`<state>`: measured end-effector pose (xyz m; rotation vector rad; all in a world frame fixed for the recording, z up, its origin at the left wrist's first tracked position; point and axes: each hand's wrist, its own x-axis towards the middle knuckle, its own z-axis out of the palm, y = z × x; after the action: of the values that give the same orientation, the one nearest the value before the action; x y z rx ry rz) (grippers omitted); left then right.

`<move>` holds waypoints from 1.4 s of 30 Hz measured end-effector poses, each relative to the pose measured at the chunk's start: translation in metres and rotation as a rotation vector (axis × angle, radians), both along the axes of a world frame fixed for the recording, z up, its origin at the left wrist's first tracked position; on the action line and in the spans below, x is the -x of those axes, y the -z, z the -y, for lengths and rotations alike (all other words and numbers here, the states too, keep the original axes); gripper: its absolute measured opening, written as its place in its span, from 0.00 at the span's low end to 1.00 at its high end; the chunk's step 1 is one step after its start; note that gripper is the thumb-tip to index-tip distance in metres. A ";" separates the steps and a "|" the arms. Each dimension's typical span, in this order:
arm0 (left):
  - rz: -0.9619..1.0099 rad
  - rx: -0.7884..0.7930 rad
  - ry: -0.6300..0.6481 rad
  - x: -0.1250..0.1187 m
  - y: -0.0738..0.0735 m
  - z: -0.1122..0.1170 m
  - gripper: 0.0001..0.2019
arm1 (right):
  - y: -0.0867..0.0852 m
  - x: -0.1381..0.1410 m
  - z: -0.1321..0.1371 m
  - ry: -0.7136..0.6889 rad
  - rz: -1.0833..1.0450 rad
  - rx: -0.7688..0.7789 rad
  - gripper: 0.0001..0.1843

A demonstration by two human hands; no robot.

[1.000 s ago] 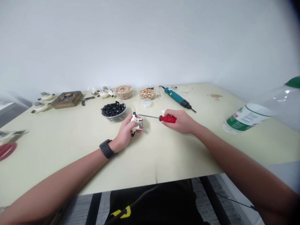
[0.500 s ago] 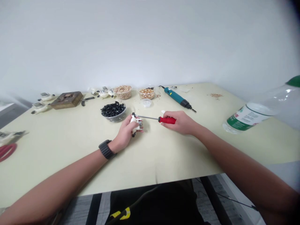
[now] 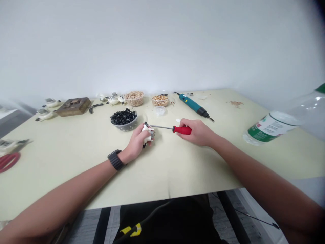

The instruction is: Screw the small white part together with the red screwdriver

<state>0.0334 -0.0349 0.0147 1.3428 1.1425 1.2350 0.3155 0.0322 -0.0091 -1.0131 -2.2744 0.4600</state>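
Steadily, the fingers (image 3: 140,131) of the left hand (image 3: 135,144) curl around a small white plastic assembly (image 3: 148,133), clenched firmly enough to pin it, with a metal piece showing at its far side. The right hand (image 3: 198,133) grasps a red-handled screwdriver (image 3: 182,130) by its grip, and the thin steel shaft reaches across to the top of the assembly. Whether the tip sits in a screw head is too small to tell. For clean work, the shaft should stay in line with the fastener, with pressure running straight along it and the left hand bracing against that push rather than twisting away. Both hands sit low over the desk (image 3: 76,183), which helps keep them steady.

A black watch (image 3: 116,160) wraps the left wrist. Just beyond the assembly stands a clear bowl of black pieces (image 3: 124,118). Farther out lie two tubs of pale granules (image 3: 133,98), a small clear cup (image 3: 159,110), a teal electric screwdriver (image 3: 193,105), pliers (image 3: 95,106) and a brown block (image 3: 74,106). More white assemblies (image 3: 52,103) sit toward the left, beside a red loop (image 3: 8,162), while a clear plastic bottle (image 3: 273,125) with a green label lies at the right.
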 end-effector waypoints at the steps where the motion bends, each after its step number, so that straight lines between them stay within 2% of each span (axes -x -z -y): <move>1: 0.004 -0.001 -0.008 0.000 -0.001 0.000 0.12 | 0.001 0.001 0.000 0.006 -0.008 -0.003 0.11; 8: 0.022 -0.015 -0.022 0.000 -0.004 -0.001 0.11 | 0.001 0.003 0.001 -0.019 -0.036 -0.008 0.11; 14: -0.014 -0.054 -0.031 0.000 -0.006 -0.002 0.11 | -0.001 0.004 0.001 -0.080 0.002 0.115 0.17; 20: -0.049 -0.026 -0.022 0.001 -0.003 -0.004 0.12 | -0.002 0.004 0.003 -0.034 0.052 0.117 0.17; 42: -0.091 -0.018 -0.004 0.002 -0.001 -0.007 0.10 | -0.001 0.001 0.002 -0.022 0.063 0.121 0.18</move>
<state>0.0313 -0.0282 0.0157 1.4230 1.2005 1.1994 0.3141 0.0302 -0.0083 -1.0766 -2.3388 0.5883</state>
